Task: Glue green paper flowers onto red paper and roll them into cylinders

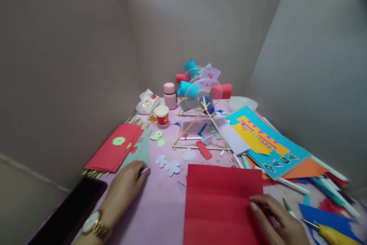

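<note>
Red paper (222, 203), creased across, lies flat before me. My right hand (276, 218) rests at its right side, thumb and index fingertip on top of the sheet, loosely bent with a gap between them. On the left, my left hand (133, 176), a gold watch (93, 224) on its wrist, is closed on a small pale scrap of paper (145, 170); only its tip shows. Pale lilac paper flowers (172, 167) and green paper flowers (157, 135) lie beyond that hand. Red envelopes (110, 147), one bearing a green flower, are stacked to its left.
A wooden-stick frame (202, 148) with blue and red paper cups stands at the back. Near it are a paper cup (162, 116) and pink flask (170, 98). A phone (71, 210) lies left; blue poster (275, 168), pens and yellow-handled tool (335, 234) lie right.
</note>
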The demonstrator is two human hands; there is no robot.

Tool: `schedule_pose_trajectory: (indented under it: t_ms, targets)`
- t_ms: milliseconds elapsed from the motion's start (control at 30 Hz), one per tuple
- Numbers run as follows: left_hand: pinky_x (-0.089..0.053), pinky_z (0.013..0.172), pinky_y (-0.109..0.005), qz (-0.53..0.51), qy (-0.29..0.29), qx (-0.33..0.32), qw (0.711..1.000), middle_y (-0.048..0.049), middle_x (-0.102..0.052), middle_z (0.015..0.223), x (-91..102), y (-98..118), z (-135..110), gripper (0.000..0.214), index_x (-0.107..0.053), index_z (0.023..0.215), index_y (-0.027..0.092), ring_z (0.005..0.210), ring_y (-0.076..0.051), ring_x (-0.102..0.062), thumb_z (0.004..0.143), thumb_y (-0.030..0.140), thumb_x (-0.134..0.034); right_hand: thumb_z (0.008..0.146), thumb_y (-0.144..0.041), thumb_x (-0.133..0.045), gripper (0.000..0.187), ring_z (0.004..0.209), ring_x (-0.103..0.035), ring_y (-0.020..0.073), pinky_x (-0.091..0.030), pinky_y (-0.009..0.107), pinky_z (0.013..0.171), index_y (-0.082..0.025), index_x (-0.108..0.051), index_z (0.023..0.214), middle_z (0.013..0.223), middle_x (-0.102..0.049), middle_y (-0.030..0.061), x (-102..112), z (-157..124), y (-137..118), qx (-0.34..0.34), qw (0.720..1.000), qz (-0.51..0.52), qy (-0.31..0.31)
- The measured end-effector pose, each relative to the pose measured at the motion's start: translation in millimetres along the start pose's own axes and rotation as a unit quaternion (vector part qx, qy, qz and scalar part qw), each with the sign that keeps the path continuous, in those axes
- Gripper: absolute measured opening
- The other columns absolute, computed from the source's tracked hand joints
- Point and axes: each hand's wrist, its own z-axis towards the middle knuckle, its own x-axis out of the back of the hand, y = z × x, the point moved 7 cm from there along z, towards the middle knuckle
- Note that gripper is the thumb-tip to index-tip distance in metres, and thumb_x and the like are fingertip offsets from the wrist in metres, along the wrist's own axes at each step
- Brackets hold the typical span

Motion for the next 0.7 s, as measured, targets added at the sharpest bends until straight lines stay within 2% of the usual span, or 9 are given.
schedule_pose_trajectory:
  t_ms: [67, 133, 200, 267, 367, 433, 533, 700]
  targets:
    - [-0.042, 0.074, -0.033, -0.04, -0.005, -0.004, 0.999, -0.0062, -0.066, 0.085, -1.6, 4.6, 0.1, 0.027, -0.059, 0.082, 0.02, 0.081, -0.024, -0.06, 0.081, 0.04, -0.042, 0.084, -0.034, -0.052, 0.016, 0.076, -0.066, 0.0188, -0.053, 0.022, 0.067, -0.023, -0.064, 0.086, 0.083, -0.069, 0.0043, 1.7, 1.4, -5.4, -0.005, 1.0, 0.007, 0.005]
    - [-0.043, 0.07, -0.028, -0.137, -0.043, -0.01, 0.99, -0.0019, -0.065, 0.08, -7.9, 18.0, -3.6, 0.026, -0.058, 0.08, 0.022, 0.077, -0.021, -0.06, 0.08, 0.043, -0.044, 0.086, -0.033, -0.05, 0.017, 0.077, -0.065, 0.0188, -0.052, 0.024, 0.068, -0.022, -0.062, 0.086, 0.083, -0.068, 0.0048, 1.1, 2.5, -12.2, -0.015, 1.0, 0.025, 0.007]
    - [-0.044, 0.063, -0.025, -0.236, -0.115, -0.029, 0.965, 0.0015, -0.061, 0.071, -19.5, 44.4, -12.2, 0.026, -0.057, 0.077, 0.022, 0.069, -0.018, -0.058, 0.08, 0.044, -0.045, 0.087, -0.033, -0.048, 0.018, 0.078, -0.063, 0.019, -0.051, 0.025, 0.07, -0.021, -0.062, 0.086, 0.083, -0.067, 0.0055, -1.1, 3.1, -18.0, -0.035, 0.998, 0.05, 0.006]
    - [-0.043, 0.061, -0.023, -0.289, -0.188, -0.05, 0.937, 0.0029, -0.059, 0.067, -33.1, 77.4, -24.1, 0.024, -0.059, 0.077, 0.021, 0.065, -0.015, -0.056, 0.081, 0.041, -0.046, 0.087, -0.033, -0.047, 0.018, 0.079, -0.062, 0.0187, -0.049, 0.026, 0.07, -0.021, -0.061, 0.086, 0.084, -0.066, 0.0057, -5.5, 2.8, -23.7, -0.053, 0.995, 0.087, -0.007]
    - [-0.042, 0.06, -0.021, -0.328, -0.269, -0.075, 0.903, 0.003, -0.059, 0.066, -54.6, 122.4, -41.2, 0.018, -0.06, 0.073, 0.019, 0.063, -0.013, -0.054, 0.079, 0.033, -0.05, 0.087, -0.033, -0.048, 0.018, 0.08, -0.061, 0.0179, -0.048, 0.026, 0.071, -0.02, -0.06, 0.089, 0.084, -0.065, 0.0058, -13.9, 0.0, -34.6, -0.068, 0.985, 0.151, -0.042]
    - [-0.041, 0.059, -0.021, -0.329, -0.297, -0.082, 0.893, 0.0029, -0.06, 0.064, -67.9, 141.4, -49.3, 0.013, -0.06, 0.071, 0.018, 0.061, -0.012, -0.054, 0.076, 0.027, -0.052, 0.086, -0.033, -0.051, 0.018, 0.079, -0.061, 0.0175, -0.048, 0.025, 0.07, -0.019, -0.06, 0.093, 0.087, -0.065, 0.0066, -20.3, -3.4, -44.5, -0.064, 0.978, 0.186, -0.075]
    - [-0.039, 0.056, -0.02, -0.307, -0.312, -0.099, 0.894, 0.0034, -0.06, 0.061, -82.2, 155.8, -57.6, 0.01, -0.059, 0.068, 0.017, 0.059, -0.012, -0.053, 0.073, 0.022, -0.053, 0.081, -0.034, -0.057, 0.023, 0.075, -0.061, 0.0175, -0.047, 0.025, 0.067, -0.016, -0.061, 0.095, 0.084, -0.066, 0.007, -30.1, -9.0, -60.0, -0.035, 0.97, 0.203, -0.128]
    - [-0.04, 0.06, -0.021, -0.313, -0.293, -0.119, 0.895, 0.0024, -0.062, 0.068, -89.6, 156.6, -59.4, 0.012, -0.06, 0.075, 0.017, 0.065, -0.013, -0.054, 0.076, 0.024, -0.051, 0.083, -0.027, -0.052, 0.02, 0.061, -0.056, 0.0144, -0.04, 0.023, 0.058, -0.016, -0.064, 0.071, 0.065, -0.065, 0.0034, -36.9, -12.2, -62.9, -0.031, 0.977, 0.151, -0.144]
